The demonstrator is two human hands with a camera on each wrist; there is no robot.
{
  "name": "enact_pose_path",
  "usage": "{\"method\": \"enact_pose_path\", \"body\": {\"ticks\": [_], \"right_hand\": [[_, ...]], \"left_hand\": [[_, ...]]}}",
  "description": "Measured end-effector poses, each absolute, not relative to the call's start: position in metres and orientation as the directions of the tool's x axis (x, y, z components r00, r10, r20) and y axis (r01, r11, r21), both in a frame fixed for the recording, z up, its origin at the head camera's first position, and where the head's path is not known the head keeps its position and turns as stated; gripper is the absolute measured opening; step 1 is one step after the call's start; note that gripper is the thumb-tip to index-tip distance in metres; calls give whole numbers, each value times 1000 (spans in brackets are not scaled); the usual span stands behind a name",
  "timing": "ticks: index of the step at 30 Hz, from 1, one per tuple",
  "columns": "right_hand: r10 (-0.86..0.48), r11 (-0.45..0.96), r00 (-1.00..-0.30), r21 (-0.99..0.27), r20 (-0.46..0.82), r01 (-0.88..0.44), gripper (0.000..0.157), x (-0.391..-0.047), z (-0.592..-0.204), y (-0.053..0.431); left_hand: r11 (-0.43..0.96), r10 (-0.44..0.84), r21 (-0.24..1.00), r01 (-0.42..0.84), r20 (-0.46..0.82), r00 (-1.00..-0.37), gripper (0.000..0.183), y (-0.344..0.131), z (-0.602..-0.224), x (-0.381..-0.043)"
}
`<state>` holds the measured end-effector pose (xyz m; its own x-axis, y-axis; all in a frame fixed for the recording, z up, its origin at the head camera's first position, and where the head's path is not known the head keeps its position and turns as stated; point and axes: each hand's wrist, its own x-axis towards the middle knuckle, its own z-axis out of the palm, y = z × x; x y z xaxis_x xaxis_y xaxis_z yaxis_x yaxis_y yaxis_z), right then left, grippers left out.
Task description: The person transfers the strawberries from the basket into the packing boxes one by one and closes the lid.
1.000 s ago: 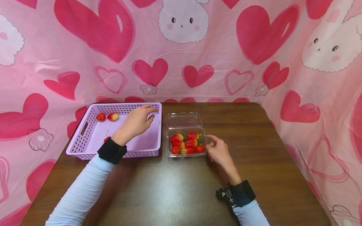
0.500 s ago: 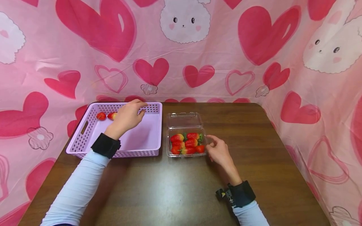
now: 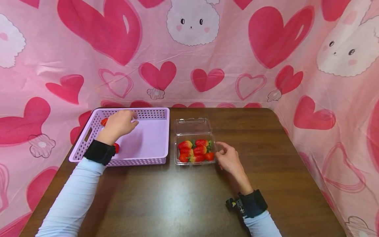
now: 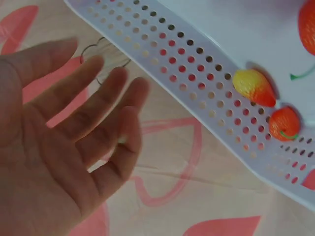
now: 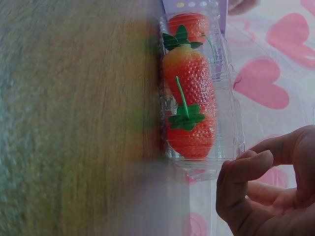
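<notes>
My left hand [image 3: 119, 124] hovers over the left part of a lilac perforated basket [image 3: 167, 138], fingers loosely bent and holding nothing. In the left wrist view a yellow-red strawberry [image 4: 253, 87] and a small round red fruit [image 4: 284, 124] lie by the basket wall, and another red fruit [image 4: 308, 27] with a green stem lies farther in. The head view has the strawberry hidden behind the hand. At the right edge of a clear plastic clamshell box [image 3: 176, 158], my right hand [image 3: 229, 159] holds the rim with bent fingers. Several strawberries [image 3: 200, 149] fill the box.
The box's clear lid [image 3: 193, 126] is folded back behind it. Basket and box stand side by side on a brown wooden table [image 3: 189, 197]. A pink cloth [image 3: 231, 42] with hearts and animal faces hangs behind the table and along its sides.
My left hand has moved leftward across the basket, from its right half to its left half, without anything in it. The right hand and the box have stayed in place.
</notes>
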<state>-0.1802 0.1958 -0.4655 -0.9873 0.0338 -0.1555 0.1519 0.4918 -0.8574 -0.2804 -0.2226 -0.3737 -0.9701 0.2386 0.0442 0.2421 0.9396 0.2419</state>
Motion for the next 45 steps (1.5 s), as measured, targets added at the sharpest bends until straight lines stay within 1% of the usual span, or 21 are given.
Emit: {"method": "enact_pose_path", "body": {"ticks": [3, 5, 12, 17, 25, 33, 39, 45], "right_hand": [[34, 491, -987, -857, -158, 154, 48, -180, -466, 196], [35, 489, -987, -858, -159, 155, 48, -180, -466, 196], [16, 484, -985, -861, -173, 159, 48, -181, -465, 196], [24, 488, -985, -858, -173, 162, 48, -181, -464, 196], [24, 493, -986, -856, -165, 156, 48, -180, -464, 196], [22, 493, -986, -856, -167, 157, 48, -179, -464, 197], [24, 498, -986, -853, -166, 156, 48, -180, -464, 196], [27, 497, -984, -852, -177, 166, 48, -180, -463, 196]], "left_hand": [[952, 223, 224, 209, -39, -974, 31, -230, -373, -276], [958, 213, 214, 193, -72, -974, 32, -234, -372, -273], [964, 181, 214, 158, -91, -979, 34, -250, -379, -264], [963, 184, 222, 155, -114, -976, 34, -258, -386, -261], [964, 174, 233, 128, -188, -967, 33, -265, -389, -256], [967, 166, 237, 92, -315, -934, 44, -271, -390, -252], [969, 179, 224, 102, -357, -917, 38, -277, -400, -249], [966, 176, 240, 91, -359, -917, 35, -281, -406, -244]]}}
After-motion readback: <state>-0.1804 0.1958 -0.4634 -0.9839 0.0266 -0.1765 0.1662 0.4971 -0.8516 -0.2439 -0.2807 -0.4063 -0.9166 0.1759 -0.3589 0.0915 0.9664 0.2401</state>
